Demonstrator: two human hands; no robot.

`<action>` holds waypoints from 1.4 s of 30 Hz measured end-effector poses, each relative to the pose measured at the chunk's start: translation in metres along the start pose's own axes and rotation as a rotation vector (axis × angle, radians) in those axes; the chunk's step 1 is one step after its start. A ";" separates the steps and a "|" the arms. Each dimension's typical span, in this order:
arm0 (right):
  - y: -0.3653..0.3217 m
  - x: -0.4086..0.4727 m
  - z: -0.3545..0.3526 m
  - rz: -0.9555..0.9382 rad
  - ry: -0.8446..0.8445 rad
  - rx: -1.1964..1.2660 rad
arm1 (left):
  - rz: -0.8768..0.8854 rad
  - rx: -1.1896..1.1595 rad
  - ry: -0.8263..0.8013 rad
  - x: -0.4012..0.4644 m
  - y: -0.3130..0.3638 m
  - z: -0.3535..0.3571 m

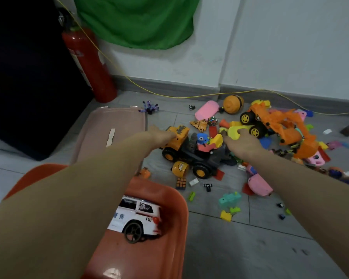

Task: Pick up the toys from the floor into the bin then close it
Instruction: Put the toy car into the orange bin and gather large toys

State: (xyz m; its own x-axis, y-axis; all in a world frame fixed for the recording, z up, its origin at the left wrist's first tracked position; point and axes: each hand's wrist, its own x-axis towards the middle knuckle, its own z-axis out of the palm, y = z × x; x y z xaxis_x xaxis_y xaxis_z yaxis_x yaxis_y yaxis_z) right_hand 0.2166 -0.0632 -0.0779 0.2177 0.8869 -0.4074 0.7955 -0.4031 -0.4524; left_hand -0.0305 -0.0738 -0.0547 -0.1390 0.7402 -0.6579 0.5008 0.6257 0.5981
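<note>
An orange bin [175,216] stands open at the bottom centre with a white police car [137,217] inside. Its pinkish lid [117,125] lies flat on the floor behind it. Toys are heaped on the grey tiles to the right. My left hand [159,135] reaches over the cab of a yellow and black truck [189,156] and touches it; its fingers are partly hidden. My right hand [243,143] lies on a yellow-green piece [237,131] next to an orange excavator [280,125], fingers curled over that piece.
A red fire extinguisher [89,65] stands at the wall by a dark panel. A yellow cable [189,96] runs along the skirting. Small blocks, two puzzle cubes [181,183] and pink pieces [259,185] scatter over the floor between bin and pile.
</note>
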 end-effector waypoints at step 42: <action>-0.150 -0.258 -0.030 -0.194 -0.950 0.152 | -0.063 -0.151 -0.168 -0.209 -0.138 -0.199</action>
State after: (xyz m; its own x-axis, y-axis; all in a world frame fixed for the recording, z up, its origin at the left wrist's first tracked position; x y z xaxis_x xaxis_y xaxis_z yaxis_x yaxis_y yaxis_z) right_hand 0.0584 -0.2250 0.1190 -0.5079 0.4171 -0.7537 0.6735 -0.3532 -0.6494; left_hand -0.2407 -0.2664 0.0914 -0.0150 0.6549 -0.7555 0.3602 0.7084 0.6069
